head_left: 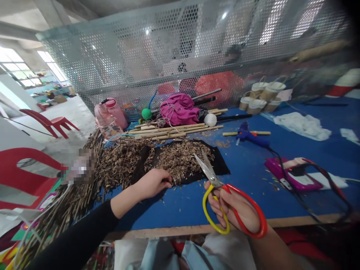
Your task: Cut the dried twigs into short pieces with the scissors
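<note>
My right hand (233,208) holds a pair of scissors (214,181) by its handles, one loop yellow and one red. The fingers pass through the loops, and the blades point up and away, slightly apart. My left hand (154,183) rests at the near edge of a heap of short cut dried plant bits (180,159). Its fingers are curled together, and whatever may be between them is hidden. Under the heap lies a black cloth (222,165). To the left is a pile of longer, tangled dried stems (120,161).
Bundled dry stalks (81,198) line the table's left side. Sticks (168,129), a magenta cloth bundle (178,108) and pink bottles (112,114) stand behind. Rightward are a blue glue gun (251,137), a purple device (300,180) and small pots (267,93). A perforated metal screen (126,63) backs the blue table.
</note>
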`<state>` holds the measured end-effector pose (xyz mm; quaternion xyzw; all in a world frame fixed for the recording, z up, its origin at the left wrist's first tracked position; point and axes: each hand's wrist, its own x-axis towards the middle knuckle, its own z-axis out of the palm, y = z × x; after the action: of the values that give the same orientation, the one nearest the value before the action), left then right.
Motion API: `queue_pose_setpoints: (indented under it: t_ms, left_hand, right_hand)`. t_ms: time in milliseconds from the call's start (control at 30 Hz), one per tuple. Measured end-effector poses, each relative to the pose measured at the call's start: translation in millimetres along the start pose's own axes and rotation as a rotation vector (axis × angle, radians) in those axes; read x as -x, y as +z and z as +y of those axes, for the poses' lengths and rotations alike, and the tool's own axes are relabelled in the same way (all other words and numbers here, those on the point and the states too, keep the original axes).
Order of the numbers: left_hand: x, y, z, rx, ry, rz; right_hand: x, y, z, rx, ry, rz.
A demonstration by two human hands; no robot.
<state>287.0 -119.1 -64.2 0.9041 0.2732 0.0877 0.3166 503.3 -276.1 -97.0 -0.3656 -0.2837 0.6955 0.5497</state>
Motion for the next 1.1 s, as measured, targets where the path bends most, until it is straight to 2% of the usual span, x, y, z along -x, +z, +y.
queue_pose_setpoints:
  t_ms: [100, 167, 233, 333, 400, 433, 500, 567, 633, 700, 867, 933, 967, 1033, 1100]
  left_hand:
    - [-12, -4.0, -5, 0.181, -0.167, 0.044]
    - [-22, -9.1, -8, 0.289, -0.282, 0.119]
    - [-30, -13.7, -11, 0.339, -0.334, 0.191]
    - [-35, -15.5, -14, 0.311, -0.388, 0.144]
    - [-33, -12.9, -13, 0.210, -0.412, 0.104]
    - [-32, -10.7, -12, 0.134, -0.401, 0.129]
    - [-28, -5.0, -5, -0.049, -0.325, 0.251]
    - [-25, 2.1, 5, -0.210, -0.181, 0.331]
    - [-26, 9.1, 13, -0.323, -0.033, 0.308]
    - [-32, 13.7, 13, -0.395, 0.047, 0.265]
    - [-53, 6.3, -3, -0.401, -0.046, 0.306]
    - [-58, 1.9, -1, -0.388, -0.020, 0.354]
    - [-59, 1.3, 2, -0.385, 0.037, 0.357]
    - [-61, 4.2, 11, -0.393, 0.220, 0.261]
    - [-65, 11.2, 18, -0.447, 0.381, 0.087]
  right_hand:
    - [0, 0, 0, -0.002, 0.004, 0.006]
    - [0, 0, 0, -0.007, 0.002, 0.002]
    - [1, -1, 0, -0.015, -0.003, -0.002]
    - [1, -2, 1, -0.017, -0.012, 0.000]
    - [1, -3, 2, -0.014, -0.011, 0.002]
    - [1, -3, 2, -0.010, -0.010, 0.003]
    - [1, -2, 2, -0.005, -0.015, 0.006]
    - [2, -1, 1, -0.006, -0.019, 0.014]
    - [2, 2, 0, -0.016, -0.015, 0.029]
    - [2, 3, -1, -0.016, -0.011, 0.042]
    - [3, 2, 1, -0.013, -0.030, 0.042]
    - [3, 0, 3, -0.018, -0.029, 0.049]
    - [3, -1, 4, -0.024, -0.028, 0.052]
    - [3, -3, 5, -0.035, -0.028, 0.052]
    - [3, -3, 6, -0.038, -0.031, 0.052]
